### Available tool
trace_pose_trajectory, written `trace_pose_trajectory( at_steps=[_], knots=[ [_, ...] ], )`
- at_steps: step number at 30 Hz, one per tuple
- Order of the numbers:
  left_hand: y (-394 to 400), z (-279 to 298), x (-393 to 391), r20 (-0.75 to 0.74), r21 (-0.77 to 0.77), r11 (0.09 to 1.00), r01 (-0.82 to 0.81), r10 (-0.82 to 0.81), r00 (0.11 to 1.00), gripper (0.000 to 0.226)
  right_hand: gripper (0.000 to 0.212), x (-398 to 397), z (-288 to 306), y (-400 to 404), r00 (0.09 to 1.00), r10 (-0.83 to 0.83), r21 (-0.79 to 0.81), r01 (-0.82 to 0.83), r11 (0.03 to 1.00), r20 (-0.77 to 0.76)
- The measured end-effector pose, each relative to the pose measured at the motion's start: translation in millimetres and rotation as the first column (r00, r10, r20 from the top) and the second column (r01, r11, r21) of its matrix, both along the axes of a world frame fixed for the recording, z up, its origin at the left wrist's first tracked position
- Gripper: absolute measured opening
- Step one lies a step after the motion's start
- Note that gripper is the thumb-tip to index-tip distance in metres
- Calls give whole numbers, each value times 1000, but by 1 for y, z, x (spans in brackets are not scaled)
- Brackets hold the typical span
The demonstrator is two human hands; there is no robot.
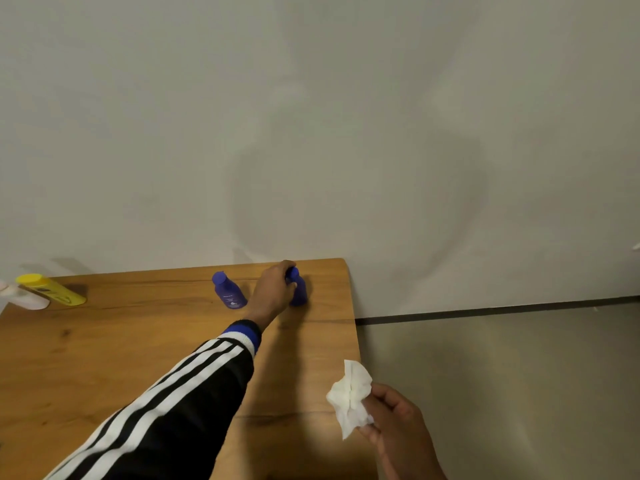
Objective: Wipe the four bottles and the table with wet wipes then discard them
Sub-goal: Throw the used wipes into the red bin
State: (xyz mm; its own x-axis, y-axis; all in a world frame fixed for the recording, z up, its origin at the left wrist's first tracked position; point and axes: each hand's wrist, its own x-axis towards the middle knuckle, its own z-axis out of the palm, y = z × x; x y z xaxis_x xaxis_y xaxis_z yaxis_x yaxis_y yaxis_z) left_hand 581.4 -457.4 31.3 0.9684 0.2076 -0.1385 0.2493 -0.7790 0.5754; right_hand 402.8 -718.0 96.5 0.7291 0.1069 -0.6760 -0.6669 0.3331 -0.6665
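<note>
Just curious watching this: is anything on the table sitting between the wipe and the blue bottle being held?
Nothing visible. The right hand holds the wipe over the table's right edge; only bare wood lies between it and the bottle the left hand grips.

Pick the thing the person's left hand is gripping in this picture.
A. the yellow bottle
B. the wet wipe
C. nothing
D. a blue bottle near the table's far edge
D: the left hand is wrapped around the right-hand blue bottle, while the right hand pinches the wipe.
</note>
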Motion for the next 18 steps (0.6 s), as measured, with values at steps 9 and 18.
trace_pose_trajectory(
  at_steps=[9, 18],
  knots=[
    [-17, 21, -27, 86, -41, 996, -80, 84, 993, 79, 14, 7, 5, -5, 999, 6, 2, -6, 1000, 38],
    [-67, 77, -194, -199, -785, 610, -110, -80, 977, 21, 15, -2, 16, 40, 990, 117, -185, -101, 978, 78]
  ],
)
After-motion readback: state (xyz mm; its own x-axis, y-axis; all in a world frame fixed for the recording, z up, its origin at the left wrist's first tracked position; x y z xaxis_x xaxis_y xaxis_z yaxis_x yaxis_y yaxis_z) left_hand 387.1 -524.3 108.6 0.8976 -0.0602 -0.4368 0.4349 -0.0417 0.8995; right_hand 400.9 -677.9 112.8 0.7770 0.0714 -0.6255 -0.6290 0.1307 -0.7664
